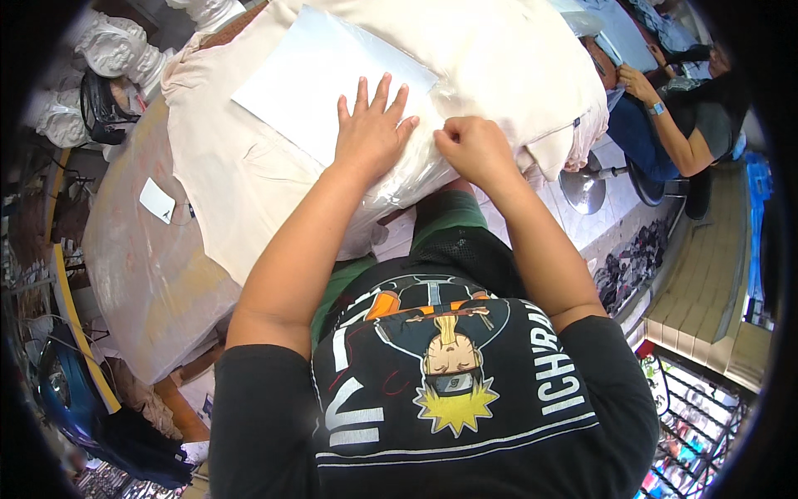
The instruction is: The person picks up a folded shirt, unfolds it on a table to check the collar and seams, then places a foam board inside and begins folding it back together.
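Observation:
My left hand (373, 131) lies flat with its fingers spread on a pale, smooth rectangular sheet (307, 75). Clear plastic (403, 170) wraps over or around the sheet's near right side and crinkles toward me. My right hand (478, 150) is closed at the right edge of that plastic, its fingers curled in and pinching it. Under both hands a cream cloth (224, 183) spreads over the table. Whether the sheet sits fully inside the plastic is hard to tell.
A plastic-covered table surface (141, 274) with a small white card (157, 200) extends left. White ornate plaster pieces (112, 50) and a black bag (104, 108) stand at the far left. Another person (690, 133) sits at the right, working on blue fabric (623, 37).

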A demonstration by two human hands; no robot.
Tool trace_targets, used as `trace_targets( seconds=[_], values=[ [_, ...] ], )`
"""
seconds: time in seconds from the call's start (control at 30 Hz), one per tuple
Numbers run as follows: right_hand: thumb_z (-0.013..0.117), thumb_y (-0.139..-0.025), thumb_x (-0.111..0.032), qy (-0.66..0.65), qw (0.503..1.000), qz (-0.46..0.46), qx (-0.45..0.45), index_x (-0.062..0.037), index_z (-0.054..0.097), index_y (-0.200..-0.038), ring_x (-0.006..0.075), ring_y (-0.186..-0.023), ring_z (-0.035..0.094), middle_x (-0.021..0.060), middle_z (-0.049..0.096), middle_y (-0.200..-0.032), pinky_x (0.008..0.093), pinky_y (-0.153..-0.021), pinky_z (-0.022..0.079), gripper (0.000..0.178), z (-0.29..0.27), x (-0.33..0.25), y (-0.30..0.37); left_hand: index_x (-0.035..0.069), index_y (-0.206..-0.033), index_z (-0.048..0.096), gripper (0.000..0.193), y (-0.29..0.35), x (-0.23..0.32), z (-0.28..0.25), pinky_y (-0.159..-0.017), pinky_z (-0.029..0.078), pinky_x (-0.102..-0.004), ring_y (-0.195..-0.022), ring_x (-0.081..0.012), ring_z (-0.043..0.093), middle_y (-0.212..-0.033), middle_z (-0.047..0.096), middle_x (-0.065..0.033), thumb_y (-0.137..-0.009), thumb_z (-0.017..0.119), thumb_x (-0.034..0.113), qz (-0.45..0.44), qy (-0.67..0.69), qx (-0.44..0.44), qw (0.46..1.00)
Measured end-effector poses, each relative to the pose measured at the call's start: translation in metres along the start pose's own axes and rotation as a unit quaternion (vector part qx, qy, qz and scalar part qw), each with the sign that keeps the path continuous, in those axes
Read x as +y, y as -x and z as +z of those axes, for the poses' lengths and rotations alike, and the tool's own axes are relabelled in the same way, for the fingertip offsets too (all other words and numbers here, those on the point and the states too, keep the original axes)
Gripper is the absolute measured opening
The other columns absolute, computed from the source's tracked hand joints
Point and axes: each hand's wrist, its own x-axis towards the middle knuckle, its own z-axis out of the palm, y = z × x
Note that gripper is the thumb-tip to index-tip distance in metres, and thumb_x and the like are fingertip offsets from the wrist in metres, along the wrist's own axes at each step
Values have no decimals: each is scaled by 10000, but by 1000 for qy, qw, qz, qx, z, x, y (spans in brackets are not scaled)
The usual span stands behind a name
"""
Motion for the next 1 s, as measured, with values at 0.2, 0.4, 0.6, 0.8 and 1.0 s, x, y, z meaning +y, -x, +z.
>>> trace_targets(
  seconds=[0.2,0.4,0.6,0.8,1.0],
  values=[
    [599,-784,-305,-90,990,100,-51,-26,649,-678,278,-552,602,137,599,-569,377,-577,476,303,-24,27,29,183,-1406,354,526,2,-1,3,-1083,122,-564,-1382,-362,158,-1501,223,-95,-948,348,443,0,-9,2,1000],
    [619,-801,-437,-93,992,81,-13,-26,668,-679,218,-505,601,105,586,-517,331,-524,473,432,-60,20,21,199,-1394,377,530,-1,-4,7,-1072,129,-583,-1375,-364,175,-1492,242,-95,-929,394,453,-2,4,10,1000],
    [586,-792,-415,69,997,40,4,-59,695,-749,328,-665,642,157,638,-648,405,-627,502,374,-37,2,-15,187,-1397,368,553,-13,7,-13,-1054,132,-613,-1374,-365,174,-1491,243,-94,-920,411,464,-6,32,-6,999],
    [569,-797,-292,-9,997,45,66,-51,672,-735,310,-598,619,149,640,-671,395,-613,503,270,-30,27,2,180,-1415,332,573,-6,15,8,-1053,119,-622,-1384,-366,143,-1507,205,-87,-927,392,474,1,-9,-5,1000],
    [619,-839,-276,-319,927,177,-86,-15,651,-717,116,-481,565,66,616,-590,272,-447,439,290,-36,69,38,137,-1353,428,542,-5,11,-4,-1068,160,-562,-1361,-357,200,-1464,294,-106,-901,480,431,-19,97,14,995]
  ],
)
